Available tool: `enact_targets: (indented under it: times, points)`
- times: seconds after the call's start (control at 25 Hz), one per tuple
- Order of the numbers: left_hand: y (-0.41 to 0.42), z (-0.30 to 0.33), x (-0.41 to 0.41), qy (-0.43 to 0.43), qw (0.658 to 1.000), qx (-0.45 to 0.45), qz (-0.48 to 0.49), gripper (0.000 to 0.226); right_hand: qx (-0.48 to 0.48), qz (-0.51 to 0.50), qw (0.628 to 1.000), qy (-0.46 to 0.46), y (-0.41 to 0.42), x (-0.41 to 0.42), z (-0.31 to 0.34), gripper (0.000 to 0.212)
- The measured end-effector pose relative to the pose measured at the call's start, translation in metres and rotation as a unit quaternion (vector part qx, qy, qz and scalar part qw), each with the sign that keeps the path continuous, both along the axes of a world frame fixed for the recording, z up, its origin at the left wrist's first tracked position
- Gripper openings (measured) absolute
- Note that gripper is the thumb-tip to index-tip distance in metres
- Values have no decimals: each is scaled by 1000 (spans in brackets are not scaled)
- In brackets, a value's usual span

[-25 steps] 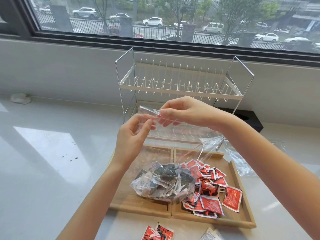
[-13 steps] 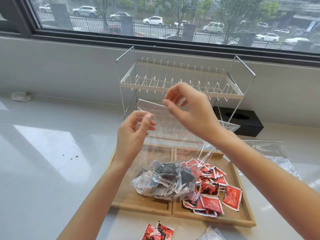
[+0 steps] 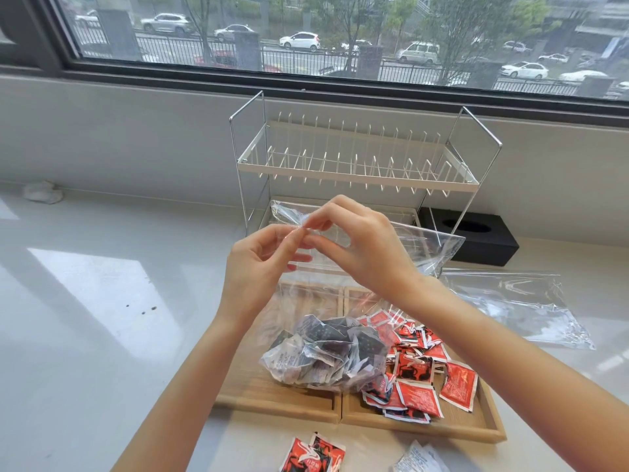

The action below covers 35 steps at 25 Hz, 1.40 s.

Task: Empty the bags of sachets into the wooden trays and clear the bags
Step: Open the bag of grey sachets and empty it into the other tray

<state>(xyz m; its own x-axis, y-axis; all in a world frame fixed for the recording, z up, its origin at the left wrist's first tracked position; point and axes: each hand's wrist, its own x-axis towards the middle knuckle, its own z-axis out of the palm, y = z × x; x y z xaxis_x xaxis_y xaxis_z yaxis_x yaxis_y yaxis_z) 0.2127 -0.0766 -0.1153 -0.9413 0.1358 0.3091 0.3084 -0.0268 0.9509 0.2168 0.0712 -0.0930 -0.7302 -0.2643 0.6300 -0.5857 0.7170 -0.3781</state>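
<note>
A clear plastic bag point(image 3: 422, 247) stands over the left wooden tray point(image 3: 272, 400), its bottom full of dark and white sachets point(image 3: 326, 356). My left hand point(image 3: 258, 267) and my right hand point(image 3: 360, 247) both pinch the bag's top edge, fingertips touching at the left corner of its mouth. The right wooden tray point(image 3: 476, 427) holds a heap of red sachets point(image 3: 418, 376). An empty clear bag point(image 3: 517, 301) lies flat on the counter to the right of the trays.
A white wire dish rack point(image 3: 354, 165) stands right behind the trays, a black tissue box point(image 3: 476, 236) beside it. Loose red sachets point(image 3: 313, 454) and a white sachet point(image 3: 418, 461) lie at the counter's near edge. A crumpled white cloth point(image 3: 42, 192) sits far left.
My right hand lifted off the bag's top half a second ago and has come back down to meet my left hand at the bag's mouth. The empty bag has settled flat.
</note>
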Motion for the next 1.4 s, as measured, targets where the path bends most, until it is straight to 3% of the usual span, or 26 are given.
enact_targets:
  times: [0.48,0.64,0.84,0.92,1.0,1.12,1.28,1.4]
  points:
    - [4,5,-5,50,997,-41,47,21,-66,-51,996,30,-6,-5,10,12]
    - [-1,-1,-1,36,997,-37,50,13,-148,-104,982,54,2,-8,22,12]
    - [-5,1,-5,13,998,-24,56,16,-102,-42,993,-47,2,-5,20,22]
    - [-8,1,-6,13,998,-23,64,17,-118,-56,991,-36,8,-1,16,34]
    - [-9,-1,-5,23,998,-23,62,17,-70,-91,993,3,16,0,6,41]
    - [-5,-2,-5,47,996,-47,57,18,-11,-129,992,9,17,-1,-10,28]
    - [-7,-6,-7,47,995,-48,77,20,-80,-124,989,33,25,-4,6,15]
    - [-10,-5,-10,50,994,-51,88,21,-60,-103,992,33,33,-8,29,17]
